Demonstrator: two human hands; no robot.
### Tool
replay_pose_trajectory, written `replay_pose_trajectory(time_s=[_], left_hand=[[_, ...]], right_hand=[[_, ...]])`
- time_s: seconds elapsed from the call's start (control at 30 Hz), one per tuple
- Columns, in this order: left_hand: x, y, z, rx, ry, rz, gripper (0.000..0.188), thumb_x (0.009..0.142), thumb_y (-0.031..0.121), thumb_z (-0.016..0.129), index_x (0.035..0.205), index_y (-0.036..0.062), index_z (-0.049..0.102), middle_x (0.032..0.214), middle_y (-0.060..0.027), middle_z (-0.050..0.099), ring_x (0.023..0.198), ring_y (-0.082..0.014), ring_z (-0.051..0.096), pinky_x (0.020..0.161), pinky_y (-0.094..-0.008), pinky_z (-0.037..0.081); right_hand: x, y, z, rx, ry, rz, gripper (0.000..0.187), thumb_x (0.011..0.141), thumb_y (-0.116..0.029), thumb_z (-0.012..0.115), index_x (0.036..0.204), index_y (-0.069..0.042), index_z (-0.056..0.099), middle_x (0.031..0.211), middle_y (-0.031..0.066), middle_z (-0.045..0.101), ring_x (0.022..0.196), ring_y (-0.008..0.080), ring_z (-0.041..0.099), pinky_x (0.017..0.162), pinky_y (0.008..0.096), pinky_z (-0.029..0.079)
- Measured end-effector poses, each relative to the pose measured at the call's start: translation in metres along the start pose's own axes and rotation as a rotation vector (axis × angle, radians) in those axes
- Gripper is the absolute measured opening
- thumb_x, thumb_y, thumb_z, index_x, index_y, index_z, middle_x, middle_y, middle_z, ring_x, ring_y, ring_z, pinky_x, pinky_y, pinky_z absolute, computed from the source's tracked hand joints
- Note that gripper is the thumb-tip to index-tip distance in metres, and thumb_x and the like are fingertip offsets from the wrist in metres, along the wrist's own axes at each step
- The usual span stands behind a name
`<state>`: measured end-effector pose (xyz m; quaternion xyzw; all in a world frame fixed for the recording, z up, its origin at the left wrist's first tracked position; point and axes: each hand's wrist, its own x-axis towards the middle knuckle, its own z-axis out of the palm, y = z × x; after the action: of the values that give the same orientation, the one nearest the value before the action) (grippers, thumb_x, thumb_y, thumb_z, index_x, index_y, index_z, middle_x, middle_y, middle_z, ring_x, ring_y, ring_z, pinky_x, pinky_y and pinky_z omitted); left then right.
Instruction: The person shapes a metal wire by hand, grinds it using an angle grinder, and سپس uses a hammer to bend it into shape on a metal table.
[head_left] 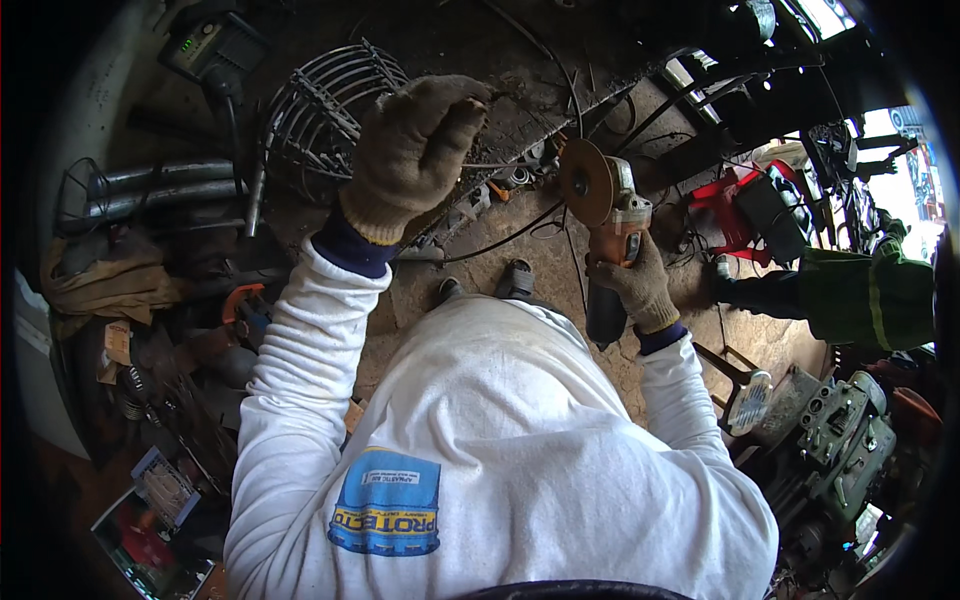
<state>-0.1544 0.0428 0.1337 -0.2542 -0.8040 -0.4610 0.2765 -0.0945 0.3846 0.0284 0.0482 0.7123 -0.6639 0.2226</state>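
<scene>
A brown work glove covers my left hand (415, 150), which is raised ahead of me over the workbench area. Its fingers are curled together, and whatever they may pinch is hidden or too small to name. My right hand (640, 285), gloved too, grips an angle grinder (630, 220) by its orange and black body. The grinder points away from me, its brown round disc (587, 182) at the upper end and apart from any other thing. Just beyond my left hand stands a rack of curved metal bars (325, 95), partly covered by the glove.
Metal pipes (165, 187) and a brown cloth (115, 285) lie at the left. A red plastic chair (728, 215) stands right of the grinder, near a person in green (850, 290). A grey-green machine (835, 440) is at lower right. A cable (500, 238) crosses the floor.
</scene>
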Motion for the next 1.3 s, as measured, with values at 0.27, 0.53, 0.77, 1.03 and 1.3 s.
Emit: replay_pose_trajectory(time_s=[0.27,0.53,0.77,1.03,1.3], left_hand=[[0.007,-0.003,0.009,0.065,-0.045,0.098,0.017,0.099,0.022,0.070,0.110,0.0089,0.070,0.092,-0.0131,0.074,0.075,-0.0309,0.074,0.064,-0.0362,0.060],[0.005,0.001,0.000,0.074,-0.069,0.087,0.016,0.097,0.017,0.072,0.110,0.0082,0.070,0.097,-0.0140,0.075,0.083,-0.0335,0.075,0.068,-0.0377,0.061],[0.003,-0.003,0.002,0.060,-0.062,0.098,0.017,0.096,0.014,0.072,0.112,0.0075,0.070,0.100,-0.0140,0.075,0.086,-0.0334,0.076,0.071,-0.0375,0.062],[0.006,-0.003,0.001,0.041,-0.055,0.134,0.015,0.101,0.005,0.065,0.115,0.0033,0.071,0.091,-0.0096,0.075,0.070,-0.0118,0.068,0.061,-0.0260,0.052],[0.010,-0.001,0.001,0.049,-0.055,0.147,0.014,0.100,0.006,0.066,0.113,0.0038,0.071,0.093,-0.0109,0.075,0.071,-0.0146,0.070,0.061,-0.0273,0.053]], right_hand=[[-0.006,0.001,0.012,-0.070,0.029,0.011,0.082,0.067,-0.015,0.094,0.138,-0.008,0.053,0.122,0.0077,0.067,0.105,0.0184,0.068,0.093,0.0334,0.058],[-0.010,0.011,0.031,-0.141,0.079,-0.003,0.085,0.066,-0.018,0.095,0.139,-0.008,0.053,0.123,0.0087,0.067,0.107,0.0192,0.067,0.095,0.0345,0.056],[-0.009,0.014,0.046,-0.226,0.136,-0.033,0.078,0.067,-0.011,0.089,0.137,-0.007,0.054,0.121,0.0080,0.067,0.106,0.0190,0.066,0.094,0.0344,0.055],[-0.007,0.025,0.050,-0.288,0.159,-0.067,0.084,0.067,-0.023,0.093,0.138,-0.006,0.053,0.124,0.0115,0.067,0.110,0.0233,0.068,0.097,0.0364,0.055],[-0.002,0.029,0.051,-0.273,0.168,-0.046,0.081,0.066,-0.022,0.093,0.136,-0.007,0.055,0.122,0.0110,0.069,0.108,0.0241,0.068,0.096,0.0372,0.055]])
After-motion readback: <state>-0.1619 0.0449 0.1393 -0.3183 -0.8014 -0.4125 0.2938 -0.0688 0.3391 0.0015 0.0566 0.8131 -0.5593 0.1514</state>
